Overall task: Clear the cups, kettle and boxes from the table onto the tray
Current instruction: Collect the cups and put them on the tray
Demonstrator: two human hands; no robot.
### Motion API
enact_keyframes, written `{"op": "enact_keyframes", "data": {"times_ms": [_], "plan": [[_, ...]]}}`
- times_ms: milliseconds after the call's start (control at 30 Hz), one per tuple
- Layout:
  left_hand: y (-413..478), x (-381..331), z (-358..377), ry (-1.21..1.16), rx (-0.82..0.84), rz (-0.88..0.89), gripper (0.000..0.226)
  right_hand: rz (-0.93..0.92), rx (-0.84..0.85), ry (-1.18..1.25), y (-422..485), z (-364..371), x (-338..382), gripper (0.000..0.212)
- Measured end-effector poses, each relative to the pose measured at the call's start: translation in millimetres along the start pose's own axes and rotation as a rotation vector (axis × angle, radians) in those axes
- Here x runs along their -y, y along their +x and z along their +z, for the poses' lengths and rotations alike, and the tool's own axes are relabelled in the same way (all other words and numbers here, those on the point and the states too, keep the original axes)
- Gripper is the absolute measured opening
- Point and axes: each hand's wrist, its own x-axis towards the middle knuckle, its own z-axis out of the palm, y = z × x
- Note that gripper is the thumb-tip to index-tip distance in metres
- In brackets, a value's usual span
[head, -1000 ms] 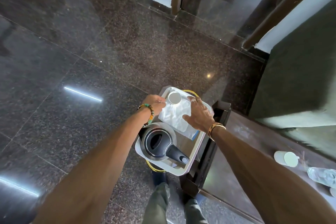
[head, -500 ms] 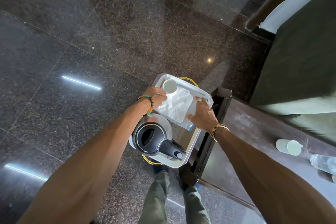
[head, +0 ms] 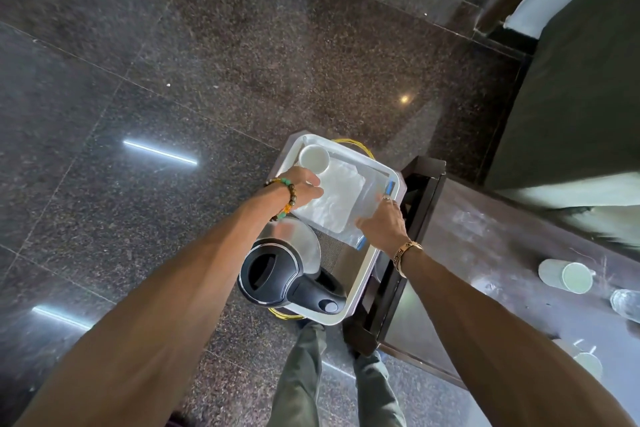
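Tray room is the concern here: the kettle fills the near end, a white cup sits in the far corner, and the flat clear box lies between them. Both hands rest on that box, left hand at its left edge, right hand flat on its right side, neither clearly clamped. Best to square it against the rim, since another cup waits on the table.
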Motion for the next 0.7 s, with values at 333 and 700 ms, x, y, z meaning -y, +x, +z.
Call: {"op": "enact_keyframes", "data": {"times_ms": [333, 700], "plan": [[4, -15, 20, 0.251, 0.093, 0.004, 0.046, 0.185, -0.092, 0.342, 16, 21, -6, 0.047], [-6, -22, 32, 0.351, -0.034, 0.026, 0.04, 0.158, -0.211, 0.497, 9, 12, -4, 0.05]]}}
